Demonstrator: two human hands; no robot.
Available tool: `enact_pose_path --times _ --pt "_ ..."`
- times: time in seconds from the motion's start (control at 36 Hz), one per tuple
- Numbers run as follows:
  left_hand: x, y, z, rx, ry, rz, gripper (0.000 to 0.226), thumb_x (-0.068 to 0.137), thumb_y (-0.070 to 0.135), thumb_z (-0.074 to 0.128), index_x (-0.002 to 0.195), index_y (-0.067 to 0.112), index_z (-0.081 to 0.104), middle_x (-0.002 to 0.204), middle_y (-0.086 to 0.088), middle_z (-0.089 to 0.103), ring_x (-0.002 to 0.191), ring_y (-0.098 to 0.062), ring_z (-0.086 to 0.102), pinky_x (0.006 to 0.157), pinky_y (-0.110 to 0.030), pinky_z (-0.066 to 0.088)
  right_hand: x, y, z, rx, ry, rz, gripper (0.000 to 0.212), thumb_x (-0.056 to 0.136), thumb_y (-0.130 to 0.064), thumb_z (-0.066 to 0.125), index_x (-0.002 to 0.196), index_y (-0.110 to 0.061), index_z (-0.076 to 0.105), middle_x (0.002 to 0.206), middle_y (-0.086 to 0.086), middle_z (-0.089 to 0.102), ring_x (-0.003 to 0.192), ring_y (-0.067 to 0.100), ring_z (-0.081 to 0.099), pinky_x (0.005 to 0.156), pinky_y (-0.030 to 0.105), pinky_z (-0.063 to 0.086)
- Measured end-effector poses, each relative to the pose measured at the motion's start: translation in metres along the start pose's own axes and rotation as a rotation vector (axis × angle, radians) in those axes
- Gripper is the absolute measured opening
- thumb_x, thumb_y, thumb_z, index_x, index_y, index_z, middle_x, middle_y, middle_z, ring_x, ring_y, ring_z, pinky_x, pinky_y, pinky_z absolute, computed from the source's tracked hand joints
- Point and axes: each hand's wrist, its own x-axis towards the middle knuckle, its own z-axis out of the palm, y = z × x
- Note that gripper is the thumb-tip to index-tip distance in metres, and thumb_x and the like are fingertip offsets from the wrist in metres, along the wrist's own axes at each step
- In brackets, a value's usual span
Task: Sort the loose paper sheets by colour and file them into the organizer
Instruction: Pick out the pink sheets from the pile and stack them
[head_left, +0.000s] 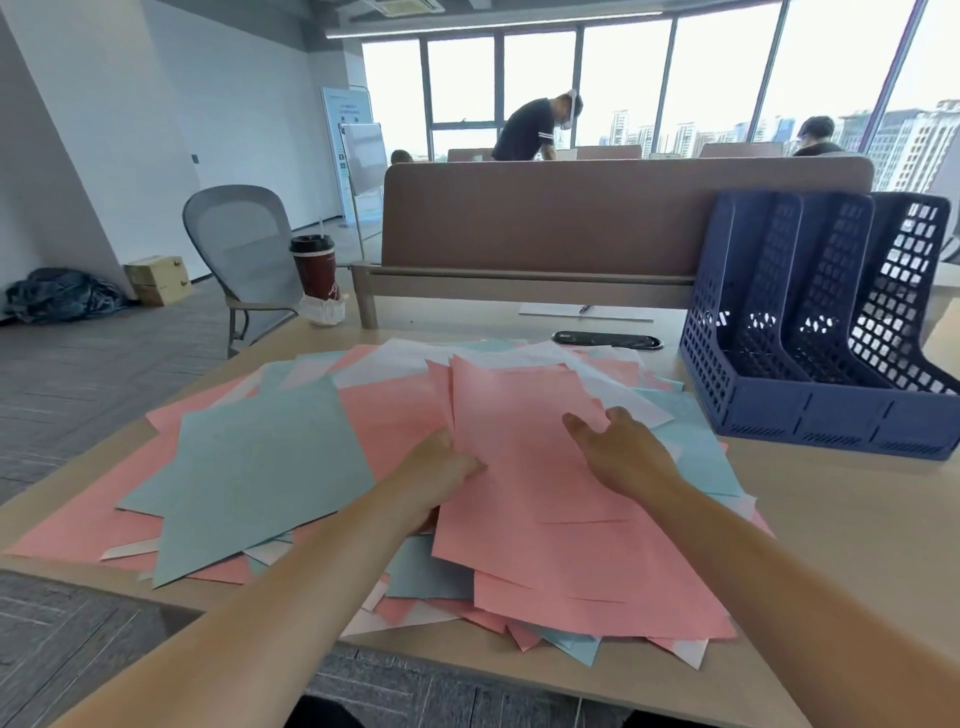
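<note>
A: What is held by the left hand (441, 473)?
B: The left edge of a pink stack (545, 499) is pinched by it, thumb on top.
A: And the right hand (618, 452)?
B: It is laid open and flat on that stack; nothing is gripped.
A: Where are the sheets (260, 457) found?
B: Pink, blue and white are spread mixed over the desk (831, 545). The organizer (810, 332) is stood to the right, near the pile.
</note>
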Motion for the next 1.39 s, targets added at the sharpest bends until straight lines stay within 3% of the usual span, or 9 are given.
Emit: enact_pose_path --times 0.11,0.31,0.44,0.56,0.67,0.86,0.97,1.28,1.39 --pt "-0.003 0.004 0.004 0.056 0.017 0.039 0.043 0.085 -0.005 0.054 0.123 0.013 0.055 0.106 -0.007 0.067 0.095 -0.026 0.064 0.078 -0.033 0.055 0.0 -0.003 0.0 0.018 -0.015 -0.046 0.081 0.096 -0.065 0.038 0.156 -0.013 0.021 0.157 0.008 0.035 0.139 0.029 0.039 0.11 0.043 0.037" --pt "-0.017 0.019 -0.014 0.085 0.121 0.199 0.041 0.085 0.0 0.053 0.112 0.03 0.052 0.103 0.005 0.065 0.089 -0.01 0.061 0.07 -0.025 0.051 -0.006 -0.003 -0.013 0.128 0.073 0.019 0.067 0.094 -0.046 0.052 0.145 -0.009 0.031 0.14 0.012 0.044 0.119 0.034 0.051 0.088 0.039 0.043" --pt "-0.028 0.034 -0.037 -0.004 0.115 0.33 0.046 0.087 -0.002 0.054 0.107 0.039 0.05 0.1 0.02 0.062 0.092 -0.001 0.06 0.072 -0.019 0.048 -0.005 -0.002 -0.026 0.517 0.109 0.07 0.078 0.085 -0.05 0.071 0.141 -0.004 0.041 0.125 0.01 0.059 0.112 0.03 0.059 0.092 0.039 0.049" --pt "-0.034 0.047 -0.049 -0.082 0.076 0.392 0.045 0.092 -0.004 0.053 0.083 0.038 0.041 0.083 0.028 0.046 0.068 0.016 0.05 0.054 -0.003 0.039 -0.003 -0.009 -0.034 1.043 -0.172 0.135 0.043 0.074 -0.038 0.084 0.103 -0.007 0.075 0.099 0.007 0.076 0.091 0.025 0.071 0.093 0.046 0.056" --pt "-0.032 0.056 -0.061 -0.144 0.082 0.451 0.052 0.092 -0.006 0.052 0.093 0.046 0.043 0.085 0.037 0.05 0.069 0.023 0.052 0.059 -0.003 0.041 -0.003 -0.024 -0.039 1.095 -0.258 0.022 0.021 0.089 -0.015 0.071 0.108 -0.007 0.074 0.1 0.007 0.077 0.092 0.022 0.072 0.092 0.04 0.055" --pt "-0.029 0.087 -0.079 -0.281 0.157 0.51 0.031 0.089 -0.01 0.056 0.103 0.016 0.062 0.087 0.013 0.074 0.082 -0.005 0.068 0.072 -0.017 0.054 -0.003 -0.061 -0.068 1.063 -0.032 -0.17 0.012 0.089 -0.011 0.071 0.101 -0.01 0.072 0.096 0.005 0.077 0.091 0.025 0.073 0.086 0.04 0.058" --pt "-0.029 0.107 -0.087 -0.404 0.151 0.549 0.033 0.086 0.007 0.063 0.119 0.01 0.061 0.117 -0.011 0.069 0.112 -0.03 0.062 0.104 -0.052 0.045 -0.011 -0.075 -0.082 1.082 -0.014 -0.27 0.01 0.092 -0.009 0.066 0.099 -0.011 0.073 0.095 0.004 0.077 0.088 0.023 0.073 0.083 0.038 0.058" --pt "-0.023 0.094 -0.081 -0.505 0.202 0.511 0.022 0.084 0.01 0.073 0.105 0.014 0.071 0.1 -0.002 0.076 0.099 -0.018 0.071 0.091 -0.034 0.054 -0.013 -0.06 -0.067 1.011 -0.077 -0.337 0.03 0.082 -0.02 0.078 0.11 -0.013 0.072 0.103 0.002 0.077 0.097 0.023 0.073 0.09 0.04 0.055" --pt "-0.015 0.079 -0.083 -0.411 0.179 0.469 0.033 0.082 0.024 0.078 0.111 0.011 0.071 0.105 -0.005 0.075 0.104 -0.021 0.07 0.098 -0.04 0.051 -0.012 -0.053 -0.059 1.013 -0.147 -0.33 0.036 0.079 -0.023 0.08 0.112 -0.011 0.071 0.105 0.005 0.076 0.099 0.024 0.072 0.088 0.038 0.054"
